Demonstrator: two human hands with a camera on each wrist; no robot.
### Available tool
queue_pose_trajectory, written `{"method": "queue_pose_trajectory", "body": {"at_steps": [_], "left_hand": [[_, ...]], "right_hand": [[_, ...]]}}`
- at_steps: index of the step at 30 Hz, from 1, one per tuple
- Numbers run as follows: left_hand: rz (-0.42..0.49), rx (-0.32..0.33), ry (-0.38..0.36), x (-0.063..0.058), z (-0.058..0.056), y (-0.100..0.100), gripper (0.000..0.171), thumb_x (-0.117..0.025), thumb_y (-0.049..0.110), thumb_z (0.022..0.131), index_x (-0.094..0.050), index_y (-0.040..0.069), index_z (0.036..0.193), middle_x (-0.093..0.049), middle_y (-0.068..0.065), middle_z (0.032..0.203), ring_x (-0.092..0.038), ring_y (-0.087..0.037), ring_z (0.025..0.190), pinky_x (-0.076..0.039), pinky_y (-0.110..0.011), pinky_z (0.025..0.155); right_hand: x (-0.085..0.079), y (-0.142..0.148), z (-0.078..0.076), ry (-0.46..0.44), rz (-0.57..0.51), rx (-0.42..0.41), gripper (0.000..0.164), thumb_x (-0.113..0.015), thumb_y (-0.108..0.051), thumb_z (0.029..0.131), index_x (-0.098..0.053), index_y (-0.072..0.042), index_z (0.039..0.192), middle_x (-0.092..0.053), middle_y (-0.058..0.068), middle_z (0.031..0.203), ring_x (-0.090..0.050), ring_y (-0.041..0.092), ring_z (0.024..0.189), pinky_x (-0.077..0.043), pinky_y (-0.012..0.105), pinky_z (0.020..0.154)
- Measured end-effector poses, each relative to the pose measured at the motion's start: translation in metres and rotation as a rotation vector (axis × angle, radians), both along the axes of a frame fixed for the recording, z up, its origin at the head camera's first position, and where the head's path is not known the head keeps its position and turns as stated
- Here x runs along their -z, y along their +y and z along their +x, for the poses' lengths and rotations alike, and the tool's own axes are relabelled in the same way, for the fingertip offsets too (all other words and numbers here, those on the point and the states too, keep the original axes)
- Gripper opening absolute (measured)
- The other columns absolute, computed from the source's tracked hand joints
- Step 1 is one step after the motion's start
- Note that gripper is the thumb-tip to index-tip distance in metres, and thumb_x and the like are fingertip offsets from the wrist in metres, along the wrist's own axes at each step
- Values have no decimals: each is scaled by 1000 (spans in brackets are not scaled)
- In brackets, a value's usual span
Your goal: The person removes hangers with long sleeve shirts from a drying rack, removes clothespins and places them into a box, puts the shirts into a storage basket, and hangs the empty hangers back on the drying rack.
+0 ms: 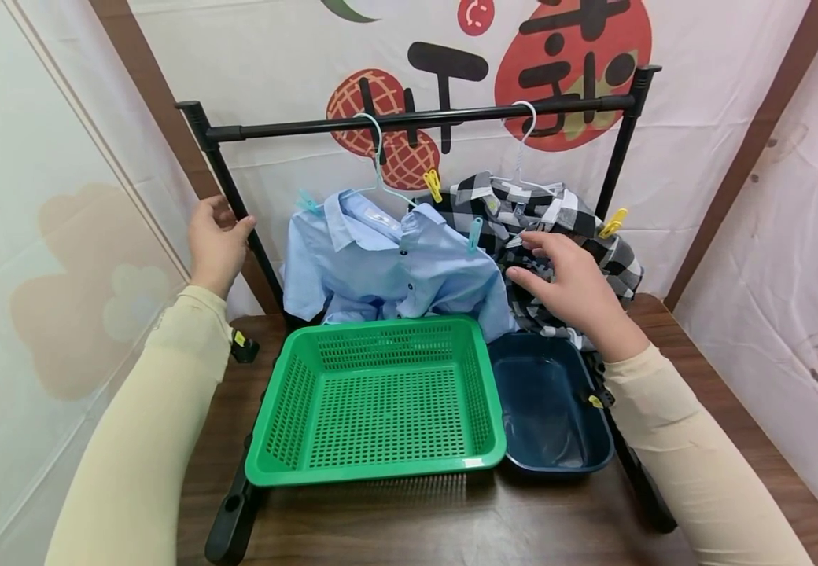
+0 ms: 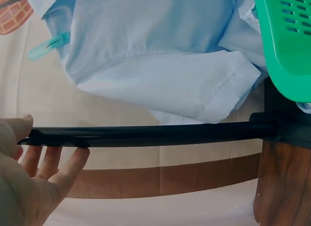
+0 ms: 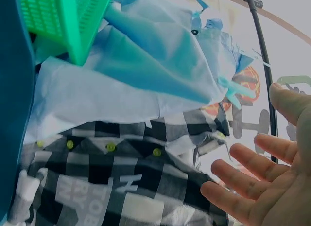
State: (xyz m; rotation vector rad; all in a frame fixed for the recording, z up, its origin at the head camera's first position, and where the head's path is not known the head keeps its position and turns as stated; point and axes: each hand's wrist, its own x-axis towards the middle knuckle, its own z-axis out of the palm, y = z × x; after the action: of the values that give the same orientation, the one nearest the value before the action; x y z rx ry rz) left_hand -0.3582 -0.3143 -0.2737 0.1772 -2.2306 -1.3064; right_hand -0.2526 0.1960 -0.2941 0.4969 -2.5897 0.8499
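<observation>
Black rack (image 1: 423,119) on brown wood-grain table (image 1: 451,527); printed white fabric (image 1: 260,47) behind.

From above and in front of the basket (image 1: 388,417), the head camera faces forward and down, spanning the full rack (image 1: 296,127) width. Both wrist cameras look from nearer, turned sideways: the left from the basket's left, the right from its right, sharing the blue shirt (image 2: 150,43).
</observation>
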Motion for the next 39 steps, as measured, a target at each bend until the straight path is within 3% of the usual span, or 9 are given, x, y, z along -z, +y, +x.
{"method": "queue_pose_trajectory", "body": {"at_steps": [5,10,17,24,34,39], "left_hand": [[-155,-26,-44,3,0,-3,52,-63,34,92,-48,10,136,-57,-8,119,-56,-15,103,-49,-16,69],[-216,-15,-82,6,-1,-4,52,-57,36,95,-45,9,138,-55,-12,127,-56,-20,108,-50,-22,74],[-295,44,-128,0,1,2,52,-44,30,101,-34,1,142,-50,-21,132,-51,-32,116,-47,-44,92],[-422,54,-147,-7,1,-3,51,-40,28,102,-33,-10,135,-44,-31,129,-44,-44,120,-36,-54,102],[-459,93,-222,-9,1,-8,57,-36,33,102,-28,-9,140,-41,-31,133,-42,-45,122,-36,-57,100],[-478,116,-260,-9,0,-6,61,-32,36,103,-24,-9,143,-38,-32,137,-40,-47,125,-36,-58,100]], "right_hand": [[-2,-10,-8,-61,-35,-8,67,-58,-61,87,-45,-25,142,-57,3,132,-55,24,120,-46,48,96],[-2,-16,-17,-126,-60,-22,67,-59,-62,85,-47,-28,140,-58,1,128,-57,22,117,-49,47,91],[2,-23,-25,-158,-65,-56,58,-64,-49,88,-50,-21,138,-60,5,126,-60,22,112,-50,45,91],[5,-38,-34,-172,-75,-61,45,-66,-37,91,-56,-19,132,-64,1,118,-61,17,108,-52,41,87],[7,-53,-45,-108,-39,-4,24,-64,-27,93,-68,-19,116,-69,0,105,-62,16,87,-50,35,72],[5,-55,-44,-118,-57,21,26,-66,-21,92,-68,-16,117,-70,3,108,-64,18,92,-51,37,76]]}}
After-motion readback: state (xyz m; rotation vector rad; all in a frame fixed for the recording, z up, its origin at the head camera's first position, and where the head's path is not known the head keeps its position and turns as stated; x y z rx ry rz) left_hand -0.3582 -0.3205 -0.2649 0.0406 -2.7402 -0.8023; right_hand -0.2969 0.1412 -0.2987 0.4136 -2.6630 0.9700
